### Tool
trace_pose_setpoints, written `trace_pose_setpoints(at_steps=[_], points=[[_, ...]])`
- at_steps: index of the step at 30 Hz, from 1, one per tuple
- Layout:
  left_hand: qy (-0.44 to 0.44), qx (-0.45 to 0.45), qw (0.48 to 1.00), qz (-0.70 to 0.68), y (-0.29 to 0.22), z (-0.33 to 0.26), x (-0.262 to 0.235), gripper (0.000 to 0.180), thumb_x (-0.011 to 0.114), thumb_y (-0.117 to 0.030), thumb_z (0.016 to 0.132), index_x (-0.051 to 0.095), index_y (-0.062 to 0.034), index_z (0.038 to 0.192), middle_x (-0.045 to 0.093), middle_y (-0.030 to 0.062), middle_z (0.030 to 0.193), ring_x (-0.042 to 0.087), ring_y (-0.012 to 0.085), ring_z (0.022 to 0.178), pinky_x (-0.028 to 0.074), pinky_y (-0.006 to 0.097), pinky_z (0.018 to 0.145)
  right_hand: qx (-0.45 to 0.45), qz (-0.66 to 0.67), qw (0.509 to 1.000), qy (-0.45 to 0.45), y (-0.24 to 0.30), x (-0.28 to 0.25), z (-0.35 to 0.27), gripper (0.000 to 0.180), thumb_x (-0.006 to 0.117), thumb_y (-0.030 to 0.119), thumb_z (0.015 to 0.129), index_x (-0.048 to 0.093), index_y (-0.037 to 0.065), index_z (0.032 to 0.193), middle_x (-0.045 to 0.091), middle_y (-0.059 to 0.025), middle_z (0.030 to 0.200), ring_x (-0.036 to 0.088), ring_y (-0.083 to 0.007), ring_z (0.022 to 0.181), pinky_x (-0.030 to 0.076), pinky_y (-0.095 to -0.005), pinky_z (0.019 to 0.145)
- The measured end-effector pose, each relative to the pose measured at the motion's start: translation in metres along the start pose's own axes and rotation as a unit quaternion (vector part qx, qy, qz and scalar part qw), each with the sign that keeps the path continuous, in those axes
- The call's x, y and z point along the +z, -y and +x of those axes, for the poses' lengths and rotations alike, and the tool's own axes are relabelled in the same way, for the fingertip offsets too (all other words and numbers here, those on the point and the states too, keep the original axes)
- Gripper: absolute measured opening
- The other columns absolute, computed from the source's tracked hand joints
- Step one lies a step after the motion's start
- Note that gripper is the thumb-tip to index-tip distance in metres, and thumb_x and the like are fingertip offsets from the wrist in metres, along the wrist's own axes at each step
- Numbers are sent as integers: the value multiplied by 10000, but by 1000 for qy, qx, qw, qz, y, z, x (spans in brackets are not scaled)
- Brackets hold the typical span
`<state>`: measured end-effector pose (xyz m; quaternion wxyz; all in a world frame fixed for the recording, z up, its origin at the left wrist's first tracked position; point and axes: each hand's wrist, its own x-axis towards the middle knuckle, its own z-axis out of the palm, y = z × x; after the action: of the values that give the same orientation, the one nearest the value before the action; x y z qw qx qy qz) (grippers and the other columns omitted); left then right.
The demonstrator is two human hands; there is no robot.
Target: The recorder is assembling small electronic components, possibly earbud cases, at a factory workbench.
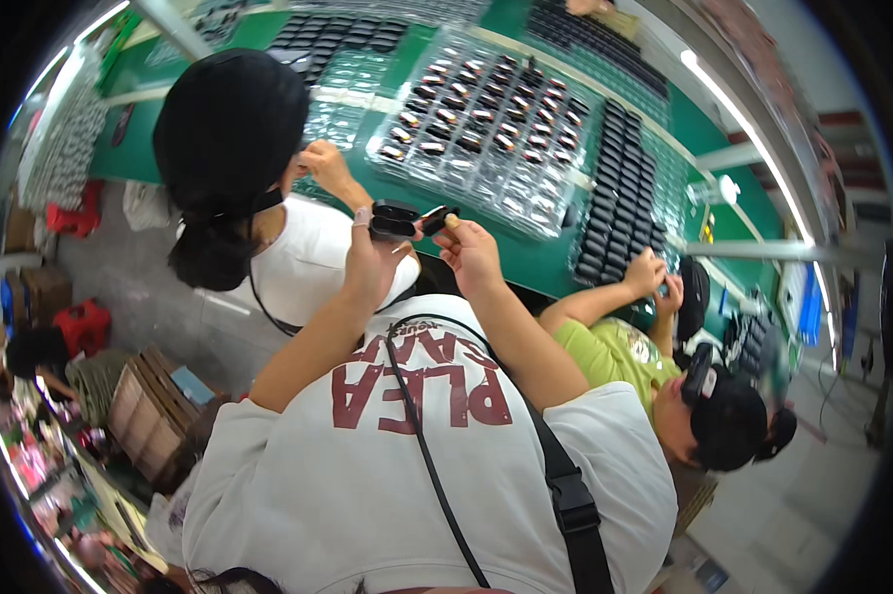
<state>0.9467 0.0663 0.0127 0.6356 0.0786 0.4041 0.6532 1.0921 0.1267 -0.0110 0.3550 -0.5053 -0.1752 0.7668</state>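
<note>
**Head view: black case [394,220] in the left hand [369,259], small dark piece [436,220] in the right hand [473,259]**

A green bench [419,40] runs across the upper part of the view, its edges bent by the lens. Near the middle of its near edge lies a clear plastic tray [541,210] with rows of small dark pieces, their ends bright (some orange-looking); to its right stand close-packed rows of black cases [613,188]. A co-worker in a black cap [231,119] sits left, another in a green shirt [610,351] right. Beyond the left co-worker, red plastic items [80,329] stand on a grey floor [204,327].

The case is held up by the bench's near edge, in front of the tray: glossy, rounded, seemingly open. The left fingers curl around it (partly hidden behind it). The right thumb and fingertips pinch the small piece, dark and shiny, just beside the case; whether they touch I cannot tell.
</note>
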Motion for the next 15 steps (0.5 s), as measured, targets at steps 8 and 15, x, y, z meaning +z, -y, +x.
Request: trace_pose_setpoints(at_steps=[8, 15], points=[[12, -49, 998, -31, -1, -8, 8, 572, 282, -531, 944, 551, -41, 1063, 635, 128, 926, 561, 275, 1037, 409, 451, 881, -75, -53, 994, -53, -32, -9, -28, 181, 614, 214, 875, 596, 42, 820, 619, -25, 708, 563, -91, 581, 402, -216, 500], [89, -76, 993, 12, 5, -11, -13, 605, 222, -512, 955, 546, -13, 1064, 639, 139, 869, 551, 306, 1069, 418, 444, 912, -184, -291, 937, -59, -43, 1, -49, 254, 664, 215, 801, 551, -11, 771, 614, -84, 740, 596, -188, 662, 449, -325, 577]])
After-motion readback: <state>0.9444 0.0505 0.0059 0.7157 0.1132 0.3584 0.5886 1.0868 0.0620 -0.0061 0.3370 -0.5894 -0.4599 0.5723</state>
